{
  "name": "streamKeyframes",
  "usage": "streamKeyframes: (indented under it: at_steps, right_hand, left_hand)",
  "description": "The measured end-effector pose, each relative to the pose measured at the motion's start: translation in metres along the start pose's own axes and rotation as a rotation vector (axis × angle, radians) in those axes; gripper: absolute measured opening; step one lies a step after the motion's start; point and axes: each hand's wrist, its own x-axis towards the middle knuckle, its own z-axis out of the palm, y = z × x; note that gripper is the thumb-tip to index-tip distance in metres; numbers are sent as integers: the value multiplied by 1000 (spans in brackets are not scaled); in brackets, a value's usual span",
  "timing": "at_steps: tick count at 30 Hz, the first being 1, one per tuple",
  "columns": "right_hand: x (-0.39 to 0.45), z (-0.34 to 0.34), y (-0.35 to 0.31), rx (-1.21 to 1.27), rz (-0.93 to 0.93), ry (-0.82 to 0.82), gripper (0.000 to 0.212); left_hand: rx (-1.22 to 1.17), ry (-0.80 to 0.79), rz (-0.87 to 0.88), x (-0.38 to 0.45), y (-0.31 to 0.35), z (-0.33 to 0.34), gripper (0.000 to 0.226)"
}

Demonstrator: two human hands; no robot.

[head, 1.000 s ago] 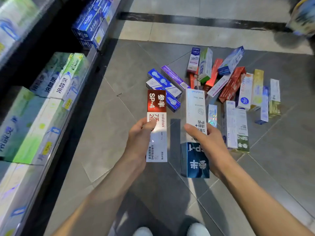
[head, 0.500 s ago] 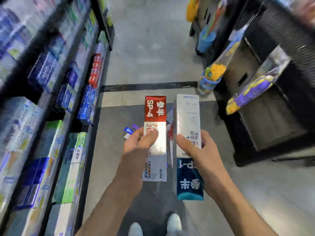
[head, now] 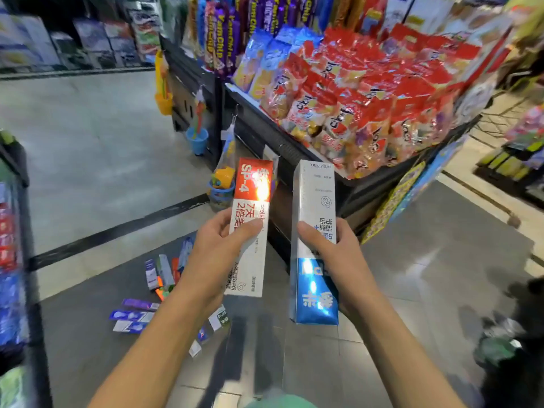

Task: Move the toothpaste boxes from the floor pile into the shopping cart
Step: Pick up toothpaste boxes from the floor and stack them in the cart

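The snack stand (head: 368,92) blocks the way ahead and to the right of the hands. Left of the stand lies open floor (head: 97,148). Nearer, below the stand's left corner, the box pile (head: 164,293) litters the tiles. Right of the stand, bare floor (head: 441,260) runs to a dark blurred object (head: 509,343).

A glossy card finish is shown by the red-and-white toothpaste box (head: 250,228), where a bright glare is caught on its red band. A metallic sheen is seen on the blue end of the white-and-blue toothpaste box (head: 314,242). The floor tiles (head: 97,160) are smooth and faintly reflective. The snack bags (head: 362,92) are made of shiny, crinkled plastic film.
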Motion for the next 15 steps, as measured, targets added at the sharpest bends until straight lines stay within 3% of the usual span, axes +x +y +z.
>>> streamKeyframes:
  at_steps: [8, 15]
  right_hand:
    - [-126, -59, 3, 121, 22, 438, 46]
    - [-258, -113, 23, 254, -4, 778, 43]
  left_hand:
    - [82, -495, -48, -40, 4, 54, 22]
    - [142, -873, -89, -126, -18, 137, 31]
